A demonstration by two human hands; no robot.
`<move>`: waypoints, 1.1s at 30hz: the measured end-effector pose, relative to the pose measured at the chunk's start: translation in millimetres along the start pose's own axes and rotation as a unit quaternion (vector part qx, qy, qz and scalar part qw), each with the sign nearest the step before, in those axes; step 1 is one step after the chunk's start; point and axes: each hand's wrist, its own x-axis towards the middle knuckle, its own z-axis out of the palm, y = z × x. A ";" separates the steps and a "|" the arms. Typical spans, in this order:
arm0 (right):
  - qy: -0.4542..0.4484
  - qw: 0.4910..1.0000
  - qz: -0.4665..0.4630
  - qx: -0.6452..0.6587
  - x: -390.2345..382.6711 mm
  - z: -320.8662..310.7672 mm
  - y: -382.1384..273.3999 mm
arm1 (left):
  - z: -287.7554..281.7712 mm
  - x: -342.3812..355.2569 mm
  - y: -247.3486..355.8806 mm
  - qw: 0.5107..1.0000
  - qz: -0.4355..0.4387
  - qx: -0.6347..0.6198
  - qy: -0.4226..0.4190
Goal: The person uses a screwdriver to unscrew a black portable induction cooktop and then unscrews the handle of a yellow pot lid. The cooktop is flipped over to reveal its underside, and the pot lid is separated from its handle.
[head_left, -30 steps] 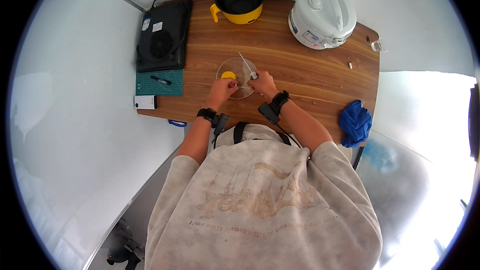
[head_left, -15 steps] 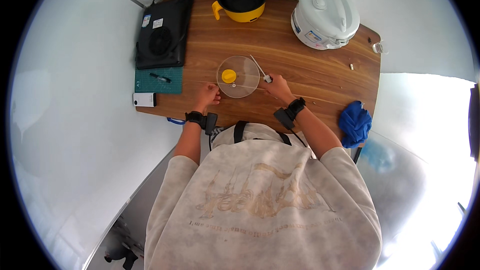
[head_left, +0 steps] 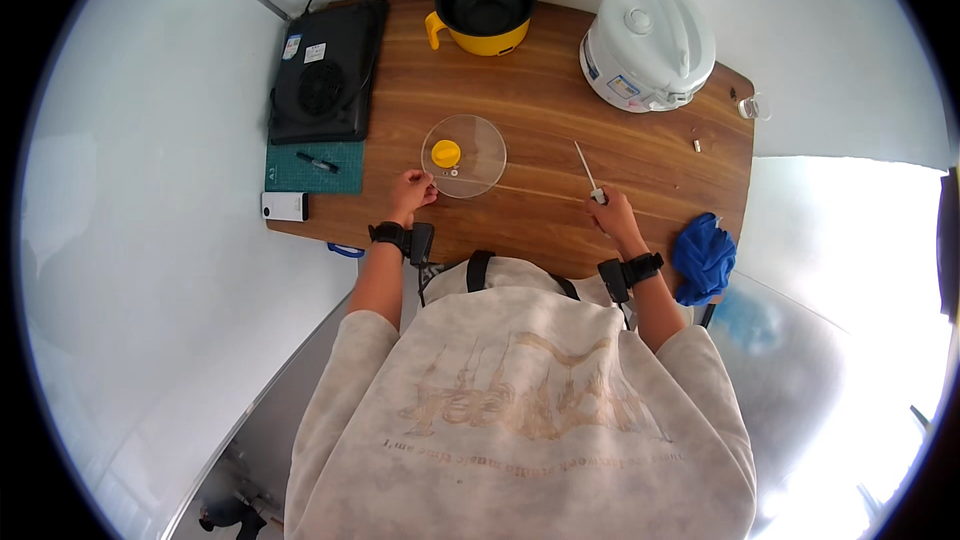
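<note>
My right hand (head_left: 614, 213) is closed around the handle of a screwdriver (head_left: 587, 168), its thin shaft pointing up and away to the left. The tip is over the bare tabletop, apart from the lid. A round clear lid (head_left: 482, 155) lies flat in front of me. On it, off its centre, sits a yellow knob (head_left: 446, 153), with a small whitish ring-like part (head_left: 455, 173) and a darker speck close by. At the lid's near left rim is my left hand (head_left: 411, 192), fingers curled together; whether they hold anything is hidden.
A yellow pot (head_left: 487, 45) with black inside stands at the back of the wooden table (head_left: 540, 90), a white rice cooker (head_left: 650, 50) right of it. Leftward lie a black hotplate (head_left: 325, 50), green mat (head_left: 345, 175), black pen (head_left: 318, 162) and white box-like device (head_left: 284, 206). A blue cloth (head_left: 705, 260) hangs near the right edge.
My right hand has moved right with the screwdriver, away from the lid. The lid, with the knob on it, has shifted slightly left. My left hand has barely moved.
</note>
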 end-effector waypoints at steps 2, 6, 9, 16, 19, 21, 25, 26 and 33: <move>0.019 1.000 0.003 0.005 3.8 -0.3 11.2 | -9.6 6.7 7.9 1.000 0.003 -0.014 0.016; 0.001 0.995 0.035 0.096 1.8 1.7 2.2 | -33.2 20.8 23.3 0.997 0.020 -0.036 0.067; -0.007 0.994 0.037 0.106 2.7 3.1 -4.5 | -47.8 27.0 36.1 0.994 0.028 -0.049 0.093; -0.007 0.993 0.038 0.115 5.2 4.8 -10.7 | -52.3 25.0 62.4 0.993 0.020 0.027 0.114; -0.002 0.992 0.029 0.123 7.6 5.5 -5.1 | -58.1 30.8 65.0 0.955 0.097 0.194 0.203; 0.000 0.994 0.025 0.110 10.6 6.2 -0.7 | -65.0 39.6 68.3 0.856 0.222 0.361 0.294; 0.023 0.998 0.010 0.063 8.9 4.3 11.5 | -46.1 46.5 121.9 0.828 0.340 0.391 0.215; 0.031 0.998 0.002 0.054 7.9 3.7 14.5 | -31.0 45.7 142.4 0.815 0.375 0.398 0.188; 0.090 0.996 -0.011 -0.027 -1.2 -5.9 34.1 | 89.8 14.4 250.1 0.633 0.590 0.495 0.077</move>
